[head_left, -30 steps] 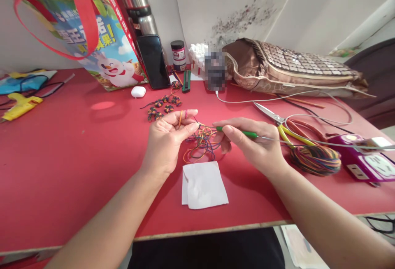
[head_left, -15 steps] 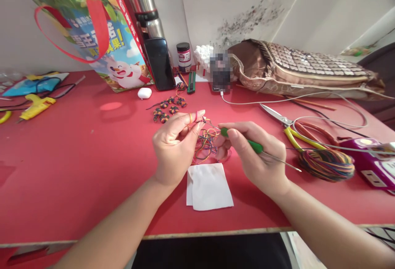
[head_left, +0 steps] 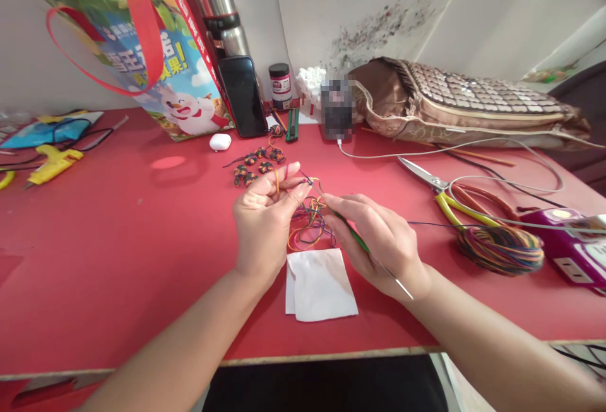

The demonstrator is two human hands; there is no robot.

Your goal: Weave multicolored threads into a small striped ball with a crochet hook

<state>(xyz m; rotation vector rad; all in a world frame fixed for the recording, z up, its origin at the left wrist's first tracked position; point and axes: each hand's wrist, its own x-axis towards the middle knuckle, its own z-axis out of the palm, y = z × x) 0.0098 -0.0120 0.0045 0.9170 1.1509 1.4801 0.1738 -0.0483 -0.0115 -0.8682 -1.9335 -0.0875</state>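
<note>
My left hand [head_left: 267, 216] is closed, pinching a small piece of multicoloured yarn work between thumb and fingertips, with a strand looped round its raised index finger. In my right hand [head_left: 379, 232] is a crochet hook [head_left: 353, 232] with a green grip; its front tip meets the yarn at my left fingertips, and its thin metal rear end sticks out under the palm. Loose multicoloured yarn [head_left: 310, 229] lies tangled on the table between both hands. Beyond the left hand rest several small dark knotted yarn pieces [head_left: 250, 159]. The stitch itself is too small to make out.
A folded white tissue [head_left: 324, 286] lies before my hands. To the right are scissors [head_left: 435, 182], a yarn ball [head_left: 502, 249] and a purple power strip [head_left: 568, 241]. Behind stand a phone [head_left: 243, 96] and a shopping bag [head_left: 180, 77]; a yellow glue gun [head_left: 54, 163] lies left.
My right hand has turned over and moved slightly left, swinging the hook's rear end downward and toward me. The left hand has shifted a little left, still pinching the yarn.
</note>
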